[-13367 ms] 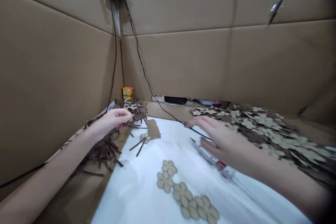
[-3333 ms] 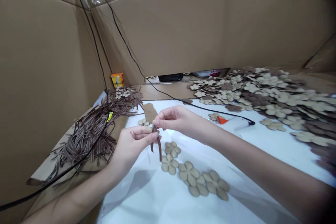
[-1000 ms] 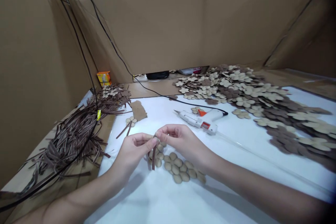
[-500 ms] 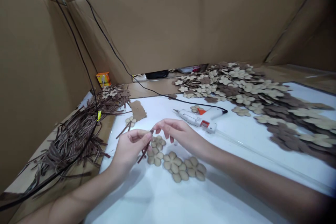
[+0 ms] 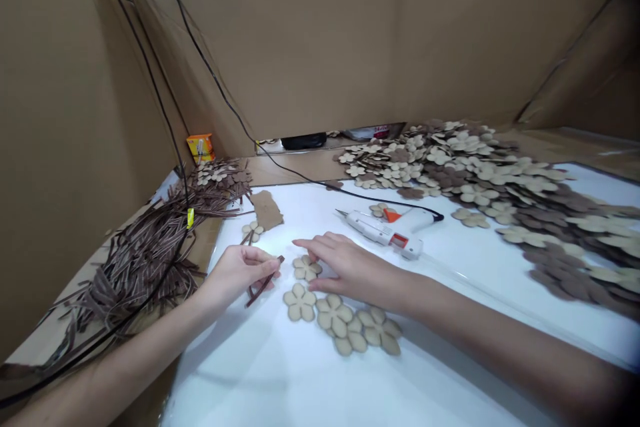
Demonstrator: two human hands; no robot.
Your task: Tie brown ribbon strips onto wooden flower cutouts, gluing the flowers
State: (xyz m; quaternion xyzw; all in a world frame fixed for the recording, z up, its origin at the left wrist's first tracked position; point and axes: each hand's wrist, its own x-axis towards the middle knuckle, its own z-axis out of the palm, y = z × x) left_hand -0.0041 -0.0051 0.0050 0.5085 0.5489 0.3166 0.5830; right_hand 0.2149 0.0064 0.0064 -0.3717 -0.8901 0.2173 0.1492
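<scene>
So, left hand point(image 5: 239, 273) pinches a strip point(image 5: 263, 289), right hand point(image 5: 347, 268) lies spread

From my remote seat, the left fingers point(image 5: 260, 255) read as together, clamped on the strip near its upper end. That grip lets the strip slant down and outward past the hand, above the white sheet point(image 5: 235, 367). The right fingers point(image 5: 320, 260) are apart and lie low over the sheet, their tips just beside a cut-out flower point(image 5: 306, 269); I cannot tell whether they touch it. The spread looks like a hand steadying itself on the surface.

More flowers point(image 5: 345, 323) sit singly below the hands, within easy reach of both. Beyond the right hand, a glue gun point(image 5: 385, 228) lies on its side, its black cord point(image 5: 350, 191) trailing away so it stays off the work. Further out, a strip heap point(image 5: 140, 260) fills the left side and a flower heap point(image 5: 500, 190) the right. That split seems to leave the sheet's middle for the hands. Cardboard walls point(image 5: 300, 60) box it all in.
</scene>
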